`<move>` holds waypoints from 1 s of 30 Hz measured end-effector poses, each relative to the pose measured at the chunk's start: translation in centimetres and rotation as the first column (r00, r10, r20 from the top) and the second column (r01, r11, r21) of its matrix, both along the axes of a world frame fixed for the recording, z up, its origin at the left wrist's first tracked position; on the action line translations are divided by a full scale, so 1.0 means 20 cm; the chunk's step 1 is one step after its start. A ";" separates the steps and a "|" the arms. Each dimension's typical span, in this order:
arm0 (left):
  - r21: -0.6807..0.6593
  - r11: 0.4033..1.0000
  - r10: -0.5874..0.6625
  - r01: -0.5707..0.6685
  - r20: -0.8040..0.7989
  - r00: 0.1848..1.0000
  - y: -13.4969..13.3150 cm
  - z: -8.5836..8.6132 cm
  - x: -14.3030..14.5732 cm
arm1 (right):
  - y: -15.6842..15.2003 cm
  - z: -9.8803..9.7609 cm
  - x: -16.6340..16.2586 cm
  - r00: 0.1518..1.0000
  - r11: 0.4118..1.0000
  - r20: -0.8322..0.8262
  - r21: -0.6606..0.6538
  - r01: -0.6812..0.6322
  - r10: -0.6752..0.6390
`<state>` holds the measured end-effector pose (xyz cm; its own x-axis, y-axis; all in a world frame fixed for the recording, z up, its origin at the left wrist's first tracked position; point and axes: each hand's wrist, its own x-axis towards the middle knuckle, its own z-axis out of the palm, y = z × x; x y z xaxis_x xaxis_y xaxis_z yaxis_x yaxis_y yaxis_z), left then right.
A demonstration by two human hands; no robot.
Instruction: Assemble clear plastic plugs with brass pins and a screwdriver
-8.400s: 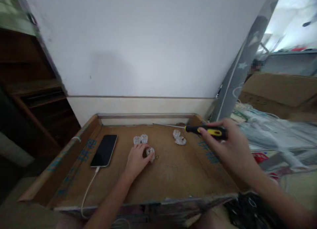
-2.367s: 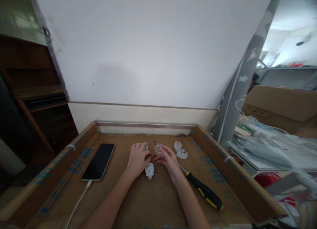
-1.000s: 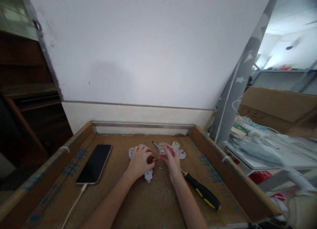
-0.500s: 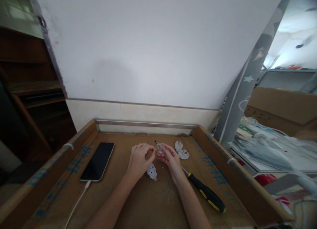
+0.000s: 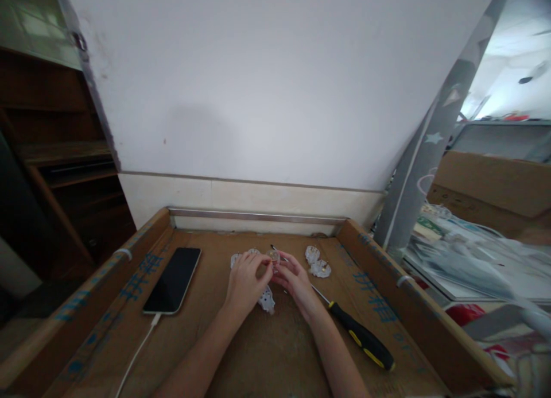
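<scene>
My right hand [image 5: 298, 283] grips a small clear plastic part [image 5: 274, 254] with its fingers curled around it. At the part's near side, my left hand [image 5: 247, 276] pinches a tiny copper-coloured piece, whose exact shape is too small to make out. The fingertips of both hands almost meet. Just below them a clear-white plastic part [image 5: 267, 300] with holes lies on the cardboard. More such parts lie behind my left hand, partly covered by it. To the right sit two joined-looking clear parts [image 5: 320, 268] with brass-coloured metal bits.
A screwdriver [image 5: 361, 336] with a black and yellow handle lies right of my right forearm. On the left is a phone [image 5: 173, 280] with a white cable [image 5: 138, 349] plugged in. Raised cardboard sides [image 5: 413, 300] border the work surface, and a wall stands behind it.
My two hands have come closer together, and the copper-coloured piece is now against the clear plastic part. The view has shifted slightly.
</scene>
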<state>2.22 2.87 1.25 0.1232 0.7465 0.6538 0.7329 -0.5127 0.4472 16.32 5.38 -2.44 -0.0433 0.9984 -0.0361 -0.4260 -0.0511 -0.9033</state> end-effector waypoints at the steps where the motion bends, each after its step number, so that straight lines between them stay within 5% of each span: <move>1: -0.003 1.000 0.008 -0.008 0.009 1.000 0.00 0.00 0.00 | 0.00 0.00 0.00 1.000 1.000 0.002 0.003 -0.005 0.005; 30: -0.123 0.982 0.153 -0.144 0.068 0.986 -0.02 0.02 0.00 | -0.03 0.07 0.00 0.996 1.000 0.086 0.025 -0.005 0.002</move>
